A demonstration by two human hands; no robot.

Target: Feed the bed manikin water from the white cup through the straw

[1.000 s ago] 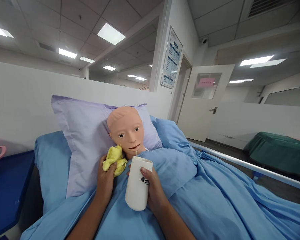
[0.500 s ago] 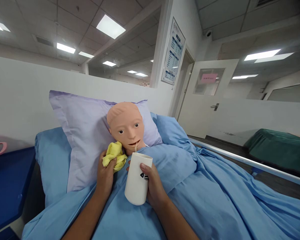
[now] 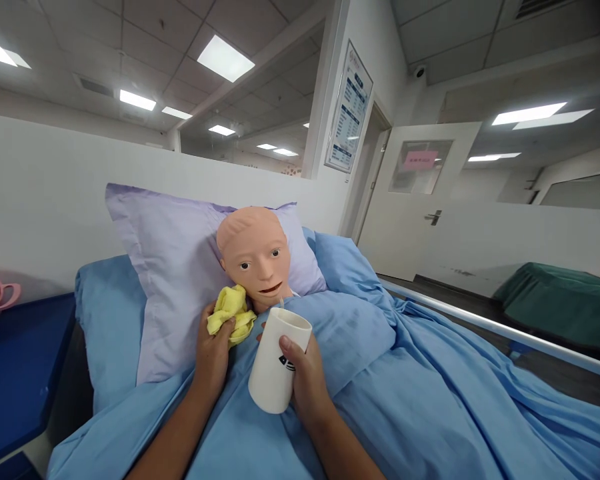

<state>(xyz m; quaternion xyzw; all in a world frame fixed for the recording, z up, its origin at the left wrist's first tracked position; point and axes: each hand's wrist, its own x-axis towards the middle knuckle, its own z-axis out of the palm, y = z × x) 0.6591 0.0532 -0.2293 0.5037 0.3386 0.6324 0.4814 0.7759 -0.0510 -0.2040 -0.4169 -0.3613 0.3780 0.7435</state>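
Observation:
A manikin (image 3: 254, 243) lies in bed with its head on a lilac pillow (image 3: 173, 267) and its mouth slightly open. Bunched in my left hand (image 3: 213, 347) is a yellow cloth (image 3: 231, 315), held beside the manikin's cheek and chin. My right hand (image 3: 307, 373) is wrapped round a white cup (image 3: 275, 363) with a dark printed mark, tilted in front of the manikin's chin. A thin pale straw (image 3: 282, 303) sticks up from the cup, its tip below the mouth and apart from it. What the cup contains is hidden.
Blue bedding (image 3: 405, 400) covers the bed, and a white bed rail (image 3: 480, 328) runs along the right side. A blue tabletop (image 3: 25, 360) at the left carries a pink basin (image 3: 3, 297) with something yellow inside. Behind stands an open door (image 3: 415, 227).
My right hand has drawn the cup slightly away from the manikin and tilted it more. The straw, earlier at the mouth, is now below it. My left hand keeps the cloth by the cheek.

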